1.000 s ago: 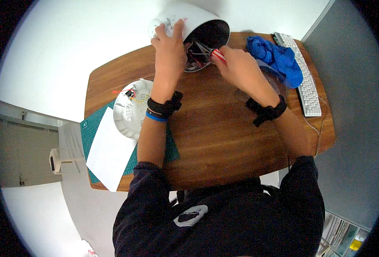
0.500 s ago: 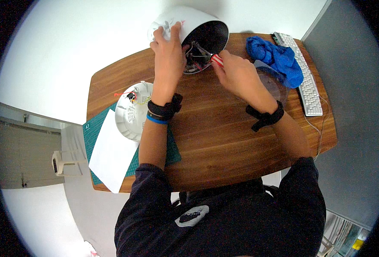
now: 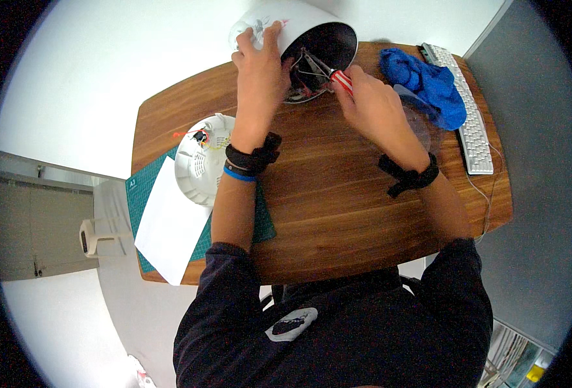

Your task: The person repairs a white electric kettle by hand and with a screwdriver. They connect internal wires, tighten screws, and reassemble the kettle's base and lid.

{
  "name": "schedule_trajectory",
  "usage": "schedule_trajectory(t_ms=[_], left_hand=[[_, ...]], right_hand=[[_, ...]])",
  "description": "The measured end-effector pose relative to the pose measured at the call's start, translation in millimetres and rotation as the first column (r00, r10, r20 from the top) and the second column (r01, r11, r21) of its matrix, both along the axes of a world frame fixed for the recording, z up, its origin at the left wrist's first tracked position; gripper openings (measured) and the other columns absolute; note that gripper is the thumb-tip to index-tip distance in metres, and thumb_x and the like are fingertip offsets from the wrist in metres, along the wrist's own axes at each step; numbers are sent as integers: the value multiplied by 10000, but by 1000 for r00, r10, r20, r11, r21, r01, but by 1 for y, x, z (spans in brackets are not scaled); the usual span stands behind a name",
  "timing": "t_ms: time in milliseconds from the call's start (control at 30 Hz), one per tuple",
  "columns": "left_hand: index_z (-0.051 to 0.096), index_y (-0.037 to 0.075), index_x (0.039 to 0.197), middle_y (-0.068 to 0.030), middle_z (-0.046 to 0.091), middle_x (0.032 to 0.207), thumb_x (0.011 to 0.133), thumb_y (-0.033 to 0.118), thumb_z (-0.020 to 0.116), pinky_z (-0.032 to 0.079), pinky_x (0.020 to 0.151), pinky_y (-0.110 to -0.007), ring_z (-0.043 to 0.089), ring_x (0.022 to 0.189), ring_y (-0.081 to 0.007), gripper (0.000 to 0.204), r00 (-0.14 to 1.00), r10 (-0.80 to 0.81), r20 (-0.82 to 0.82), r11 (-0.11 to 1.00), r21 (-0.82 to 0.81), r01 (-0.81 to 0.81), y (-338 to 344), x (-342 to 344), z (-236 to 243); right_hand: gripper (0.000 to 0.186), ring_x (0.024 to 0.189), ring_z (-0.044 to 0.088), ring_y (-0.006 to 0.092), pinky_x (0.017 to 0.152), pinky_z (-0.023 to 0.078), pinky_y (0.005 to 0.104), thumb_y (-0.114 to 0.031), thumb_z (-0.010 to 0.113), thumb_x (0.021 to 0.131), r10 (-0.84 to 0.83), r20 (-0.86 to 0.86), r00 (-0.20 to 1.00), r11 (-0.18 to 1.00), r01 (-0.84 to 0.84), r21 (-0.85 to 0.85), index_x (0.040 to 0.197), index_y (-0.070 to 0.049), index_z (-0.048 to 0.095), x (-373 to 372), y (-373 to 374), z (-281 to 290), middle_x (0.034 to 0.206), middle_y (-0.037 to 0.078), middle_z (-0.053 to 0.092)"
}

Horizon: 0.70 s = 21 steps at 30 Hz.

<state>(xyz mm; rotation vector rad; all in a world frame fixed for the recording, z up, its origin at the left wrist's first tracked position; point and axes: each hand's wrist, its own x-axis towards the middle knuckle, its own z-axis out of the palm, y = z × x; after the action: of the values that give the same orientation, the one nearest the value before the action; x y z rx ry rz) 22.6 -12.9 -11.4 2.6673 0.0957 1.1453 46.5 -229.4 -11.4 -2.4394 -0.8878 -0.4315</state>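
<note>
Red-handled pliers (image 3: 341,81) — nose seemingly inside tilted white housing (image 3: 307,22)

At 12 o'clock on the smooth wood-grain table (image 3: 338,194), a white housing (image 3: 307,17) shows a glossy shell and dark lining, beside pliers (image 3: 341,81) with metal jaws and shiny grips. At 2 o'clock lie a rough, matt cloth (image 3: 422,81) and a plastic keyboard (image 3: 470,123); toward 8 and 9 are a moulded plastic cover (image 3: 195,184), smooth paper (image 3: 169,226) and a matt cutting mat (image 3: 145,181).
</note>
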Motion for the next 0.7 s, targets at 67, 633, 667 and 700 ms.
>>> schedule_trajectory(t_ms=[67, 633, 667, 700], left_hand=[[451, 194, 1517, -314, 432, 1411, 853, 145, 831, 520, 973, -578, 538, 1225, -564, 767, 1000, 12, 6, 1000, -8, -12, -3, 0, 0], [494, 196, 1488, -305, 472, 1388, 823, 151, 860, 541, 955, -575, 595, 1166, -550, 761, 999, 31, 14, 997, -71, -30, 5, 0, 3], [497, 200, 1487, -306, 472, 1390, 822, 151, 862, 546, 953, -575, 602, 1155, -553, 760, 1000, 14, 19, 998, -68, -12, 7, -1, 4], [500, 204, 1486, -308, 472, 1392, 821, 152, 863, 551, 951, -576, 610, 1144, -557, 760, 1000, -4, 25, 998, -65, 6, 10, -1, 4]], right_hand=[[308, 780, 726, 458, 674, 588, 574, -339, 604, 1042, 9, 14, 1000, 1000, -9, -1, 1027, -31, 586, 1, -1, -4, 834, 239, 725], [264, 768, 713, 467, 649, 591, 558, -291, 619, 1040, 96, 120, 988, 989, -108, 104, 1094, -39, 559, 9, -6, -38, 903, 244, 719], [265, 770, 711, 470, 651, 590, 560, -290, 618, 1042, 85, 110, 990, 989, -97, 109, 1098, -39, 556, 9, -9, -39, 905, 246, 719], [265, 773, 710, 473, 652, 589, 563, -290, 616, 1044, 75, 99, 992, 990, -86, 114, 1103, -39, 554, 9, -12, -40, 908, 248, 719]])
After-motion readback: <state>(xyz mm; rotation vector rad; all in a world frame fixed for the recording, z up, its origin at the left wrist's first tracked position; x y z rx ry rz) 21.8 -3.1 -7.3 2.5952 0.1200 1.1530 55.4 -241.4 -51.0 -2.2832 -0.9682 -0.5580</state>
